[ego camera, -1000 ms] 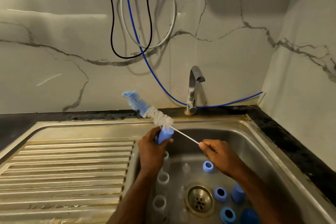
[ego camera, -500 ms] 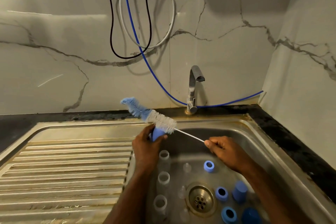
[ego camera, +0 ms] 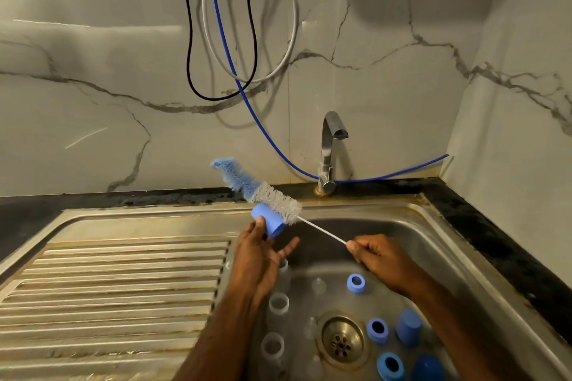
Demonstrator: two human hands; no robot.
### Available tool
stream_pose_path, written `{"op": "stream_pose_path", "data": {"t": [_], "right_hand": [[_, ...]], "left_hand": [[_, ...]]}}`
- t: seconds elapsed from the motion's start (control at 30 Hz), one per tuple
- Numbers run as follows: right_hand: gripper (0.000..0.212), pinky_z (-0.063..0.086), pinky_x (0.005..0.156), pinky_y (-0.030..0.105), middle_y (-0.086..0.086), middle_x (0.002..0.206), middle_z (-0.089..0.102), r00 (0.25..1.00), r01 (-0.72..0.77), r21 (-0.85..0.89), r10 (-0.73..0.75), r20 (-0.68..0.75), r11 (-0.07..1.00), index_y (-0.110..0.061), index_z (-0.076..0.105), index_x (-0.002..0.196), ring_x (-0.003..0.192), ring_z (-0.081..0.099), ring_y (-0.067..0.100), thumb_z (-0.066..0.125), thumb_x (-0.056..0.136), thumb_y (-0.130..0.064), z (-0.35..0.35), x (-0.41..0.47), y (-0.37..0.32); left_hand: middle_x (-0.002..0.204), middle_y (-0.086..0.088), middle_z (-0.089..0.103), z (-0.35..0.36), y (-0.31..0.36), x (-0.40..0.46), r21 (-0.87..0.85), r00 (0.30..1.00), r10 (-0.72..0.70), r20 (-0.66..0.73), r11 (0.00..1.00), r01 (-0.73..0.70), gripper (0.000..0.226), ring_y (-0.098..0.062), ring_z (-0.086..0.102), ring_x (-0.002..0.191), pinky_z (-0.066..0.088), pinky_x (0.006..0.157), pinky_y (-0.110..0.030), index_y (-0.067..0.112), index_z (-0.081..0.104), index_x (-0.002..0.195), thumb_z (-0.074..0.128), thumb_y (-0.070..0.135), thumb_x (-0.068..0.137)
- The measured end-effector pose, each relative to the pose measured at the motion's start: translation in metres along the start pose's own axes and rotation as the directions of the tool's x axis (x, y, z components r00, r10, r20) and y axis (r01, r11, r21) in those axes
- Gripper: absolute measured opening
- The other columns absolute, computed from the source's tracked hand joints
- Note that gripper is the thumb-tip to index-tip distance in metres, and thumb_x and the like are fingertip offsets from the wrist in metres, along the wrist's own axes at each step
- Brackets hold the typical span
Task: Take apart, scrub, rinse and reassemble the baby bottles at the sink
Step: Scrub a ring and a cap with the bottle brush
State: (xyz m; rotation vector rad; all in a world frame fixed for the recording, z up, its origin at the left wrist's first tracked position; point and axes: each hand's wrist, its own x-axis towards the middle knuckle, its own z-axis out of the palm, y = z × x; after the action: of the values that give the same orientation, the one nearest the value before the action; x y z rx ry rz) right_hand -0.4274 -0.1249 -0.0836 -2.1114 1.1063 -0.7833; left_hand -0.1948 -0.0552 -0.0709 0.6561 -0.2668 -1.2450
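The left hand (ego camera: 258,252) holds a blue bottle cap (ego camera: 268,219) up over the near-left rim of the sink (ego camera: 433,226), the thumb pressed on the cap's side while the other fingers lie behind it; one finger juts out straight to the right, so the grip is loose and partly spread. The right hand (ego camera: 376,257) pinches the thin white wire handle of the bottle brush (ego camera: 272,195) between thumb and curled fingers. The brush slants up and to the left from that pinch, its white bristles touching the top of the cap and its blue tip reaching beyond it in front of the marble wall. Both forearms rise from the bottom edge, the left one nearly straight up, the right one coming in on a diagonal from the lower right. Down in the basin, clear bottles (ego camera: 278,306) stand in a row along the left side, and blue rings (ego camera: 356,283) and caps (ego camera: 408,326) lie around the drain (ego camera: 342,339). The tap (ego camera: 329,148) stands behind the basin, with a blue hose (ego camera: 266,133) running past it. No label or writing can be read on anything
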Motion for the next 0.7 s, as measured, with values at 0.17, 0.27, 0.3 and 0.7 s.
{"op": "stream_pose_path", "data": {"t": [0.17, 0.27, 0.3, 0.7], "right_hand": [[0.043, 0.039, 0.059, 0.033, -0.002, 0.057, 0.047, 0.999, 0.026, 0.037, -0.025, -0.040, 0.999, -0.009, 0.054, 0.066, 0.055, 0.043, 0.008, 0.051, 0.103, -0.031, 0.007, 0.006, -0.004], [0.045, 0.039, 0.060, 0.033, -0.006, 0.055, 0.046, 0.999, -0.027, 0.110, 0.022, 0.040, 0.994, -0.021, 0.052, 0.059, 0.055, 0.042, 0.008, 0.053, 0.103, -0.031, -0.008, 0.002, 0.008], [0.046, 0.039, 0.060, 0.032, -0.006, 0.055, 0.046, 0.998, -0.043, 0.114, 0.038, 0.051, 0.993, -0.023, 0.053, 0.058, 0.055, 0.043, 0.008, 0.053, 0.103, -0.030, -0.009, 0.000, 0.009], [0.046, 0.040, 0.061, 0.032, -0.005, 0.054, 0.046, 0.996, 0.004, 0.032, -0.007, 0.091, 0.999, -0.026, 0.052, 0.058, 0.054, 0.043, 0.008, 0.053, 0.103, -0.031, -0.013, -0.001, 0.009]], "left_hand": [[0.132, -0.023, 0.064, 0.011, -0.007, -0.006, -0.035, 0.995, -0.072, 0.062, 0.997, 0.074, 0.036, -0.039, 0.062, 0.123, 0.054, 0.094, -0.055, 0.008, 0.054, 0.134, 0.049, 0.022, 0.100], [0.133, -0.024, 0.063, 0.001, 0.004, 0.002, -0.127, 0.998, -0.058, 0.010, 0.990, 0.059, 0.040, -0.038, 0.061, 0.125, 0.056, 0.097, -0.049, 0.005, 0.050, 0.140, 0.045, 0.023, 0.105], [0.133, -0.023, 0.064, -0.001, 0.006, 0.002, -0.121, 0.998, -0.064, 0.015, 0.990, 0.065, 0.041, -0.037, 0.061, 0.125, 0.056, 0.097, -0.048, 0.005, 0.049, 0.141, 0.046, 0.024, 0.105], [0.109, -0.015, 0.074, -0.003, 0.002, 0.000, 0.257, 0.968, 0.154, -0.197, 0.961, -0.101, 0.061, -0.030, 0.074, 0.098, 0.060, 0.086, -0.046, 0.011, 0.060, 0.115, 0.085, 0.022, 0.061]]}}
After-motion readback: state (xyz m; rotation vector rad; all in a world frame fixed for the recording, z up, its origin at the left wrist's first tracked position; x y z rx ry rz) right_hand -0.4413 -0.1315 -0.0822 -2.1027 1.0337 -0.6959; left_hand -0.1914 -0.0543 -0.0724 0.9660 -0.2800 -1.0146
